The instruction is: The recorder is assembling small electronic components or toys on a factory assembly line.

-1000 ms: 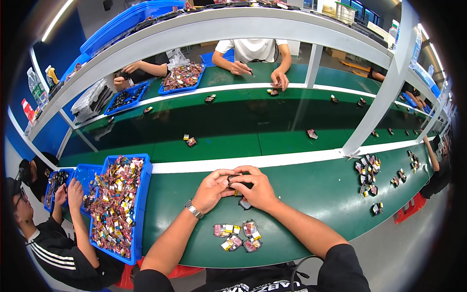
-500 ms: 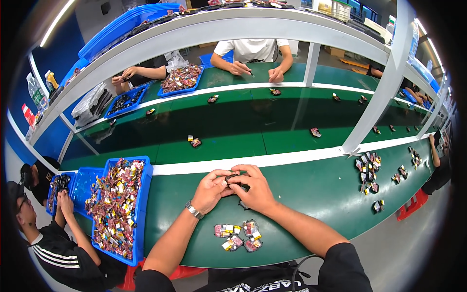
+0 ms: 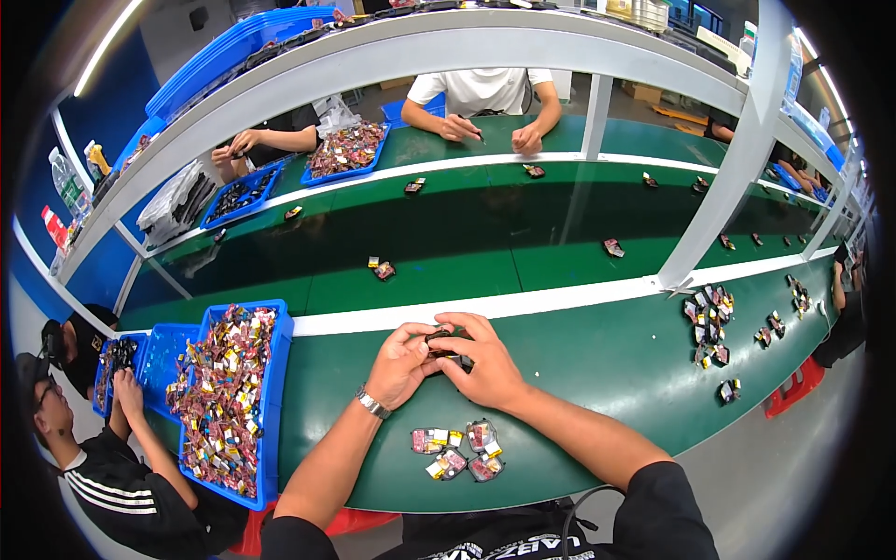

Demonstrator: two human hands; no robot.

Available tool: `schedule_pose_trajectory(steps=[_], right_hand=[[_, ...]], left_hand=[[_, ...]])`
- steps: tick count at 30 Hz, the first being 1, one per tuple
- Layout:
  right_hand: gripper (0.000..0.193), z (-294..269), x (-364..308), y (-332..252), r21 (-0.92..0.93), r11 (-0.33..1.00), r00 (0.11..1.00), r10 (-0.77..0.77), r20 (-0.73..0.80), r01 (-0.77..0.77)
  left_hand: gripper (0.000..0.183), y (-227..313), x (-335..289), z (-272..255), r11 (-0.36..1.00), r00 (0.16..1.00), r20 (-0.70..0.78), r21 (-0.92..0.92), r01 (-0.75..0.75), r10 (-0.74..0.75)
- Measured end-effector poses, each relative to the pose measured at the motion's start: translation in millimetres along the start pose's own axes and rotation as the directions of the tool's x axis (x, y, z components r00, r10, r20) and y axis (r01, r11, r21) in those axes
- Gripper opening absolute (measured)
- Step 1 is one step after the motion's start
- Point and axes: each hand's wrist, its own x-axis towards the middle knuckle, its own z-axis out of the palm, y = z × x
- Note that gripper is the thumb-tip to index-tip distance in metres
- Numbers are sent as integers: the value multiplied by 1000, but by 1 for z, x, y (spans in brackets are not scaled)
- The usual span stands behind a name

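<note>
Green desk (image 3: 597,373) stretches out under both hands, which meet just this side of the white stripe. The left hand (image 3: 399,364) and the right hand (image 3: 485,369) are pressed together around a small dark part (image 3: 448,347), the fingers (image 3: 467,327) of both curled tight on it from either side, so only a sliver of it shows between them. Compared with a second ago, very little has shifted: the hands sit on the same spot of the desk and the part is in the same pinch. The right hand's fingers look folded a touch further over the top of the part now, though the difference is slight and hard to be sure of. From that I judge the work on this one piece is in its middle, with close fingertip handling and no reach toward anything else.

Just below the wrists lies a small cluster of packets (image 3: 457,448), red, yellow and dark, apart from the hands and in the same place as before. To the left stands a blue tray (image 3: 276,373) heaped with many more of the same bits. Another person (image 3: 84,467) sits at the far left with hands in a second tray. More loose pieces (image 3: 709,322) lie to the right near the grey post.
</note>
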Motion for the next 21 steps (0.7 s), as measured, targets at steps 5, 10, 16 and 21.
schedule_pose_trajectory(steps=[5,10,16,21], right_hand=[[19,-3,-5,1,-92,996,998,-15,-53,10],[17,-2,-1,-2,-22,1000,999,7,-35,-7],[20,-3,-2,2,-29,1000,1000,-6,5,6],[16,-5,2,2,-111,992,995,-74,-69,66]], left_hand=[[24,-3,0,4,999,999,45,-44,28,-26],[23,-5,-4,-2,994,997,54,-92,58,-53],[25,-7,0,2,1000,1000,-4,-19,-23,23],[26,-4,-1,7,1000,999,-37,-2,19,-19]])
